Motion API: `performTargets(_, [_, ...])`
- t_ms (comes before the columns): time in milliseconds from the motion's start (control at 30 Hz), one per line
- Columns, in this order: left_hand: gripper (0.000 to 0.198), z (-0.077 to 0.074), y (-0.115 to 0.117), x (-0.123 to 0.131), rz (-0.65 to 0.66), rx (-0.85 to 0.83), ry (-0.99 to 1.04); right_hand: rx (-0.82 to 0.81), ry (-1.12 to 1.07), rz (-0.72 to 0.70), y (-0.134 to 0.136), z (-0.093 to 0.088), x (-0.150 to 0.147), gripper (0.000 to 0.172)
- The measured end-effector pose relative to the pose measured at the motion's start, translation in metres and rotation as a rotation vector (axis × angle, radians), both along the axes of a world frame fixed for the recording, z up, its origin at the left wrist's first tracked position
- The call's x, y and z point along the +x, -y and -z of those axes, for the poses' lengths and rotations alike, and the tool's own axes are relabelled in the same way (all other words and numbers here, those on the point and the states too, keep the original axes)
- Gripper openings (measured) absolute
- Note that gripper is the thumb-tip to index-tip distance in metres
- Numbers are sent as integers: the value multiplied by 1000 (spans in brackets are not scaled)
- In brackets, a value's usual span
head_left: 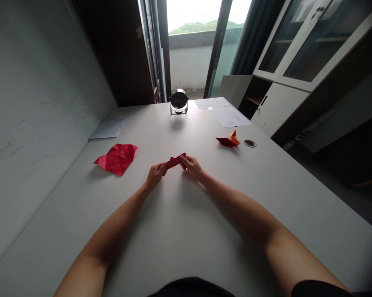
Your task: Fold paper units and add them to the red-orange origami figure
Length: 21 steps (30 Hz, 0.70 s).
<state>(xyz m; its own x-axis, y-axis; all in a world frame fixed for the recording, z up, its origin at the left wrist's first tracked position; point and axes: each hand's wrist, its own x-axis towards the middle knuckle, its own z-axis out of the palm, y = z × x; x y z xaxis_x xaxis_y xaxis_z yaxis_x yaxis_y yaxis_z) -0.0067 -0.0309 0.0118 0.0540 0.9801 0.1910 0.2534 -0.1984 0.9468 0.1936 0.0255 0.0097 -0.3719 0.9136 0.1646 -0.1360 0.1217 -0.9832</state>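
Observation:
A small folded red paper [173, 161] is held above the middle of the white table [180, 231], stretched between both hands. My left hand [156, 173] pinches its left end with thumb and fingers. The right end is gripped by my right hand [191, 165], thumb on top. To the left lies a creased, mostly unfolded red sheet [117, 159]. On the right side sits a folded paper piece [229, 140], dark red with an orange part standing up.
A round black and silver device [179, 102] stands at the table's far edge. Printed papers [227, 116] lie behind the folded piece, beyond a round cable hole [249, 143]. A pale flat packet [108, 128] rests far left, beside the wall [43, 82].

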Motion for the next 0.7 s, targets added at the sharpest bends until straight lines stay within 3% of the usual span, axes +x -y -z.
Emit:
performTargets(233, [66, 3, -1, 0, 90, -27, -22, -2, 46, 74, -1, 0, 2, 58])
performTargets(500, [53, -2, 2, 3, 173, -114, 27, 32, 137, -71, 11, -12, 2, 53])
performTargets(700, [46, -3, 4, 4, 239, -123, -4, 67, 149, -97, 15, -15, 0, 48])
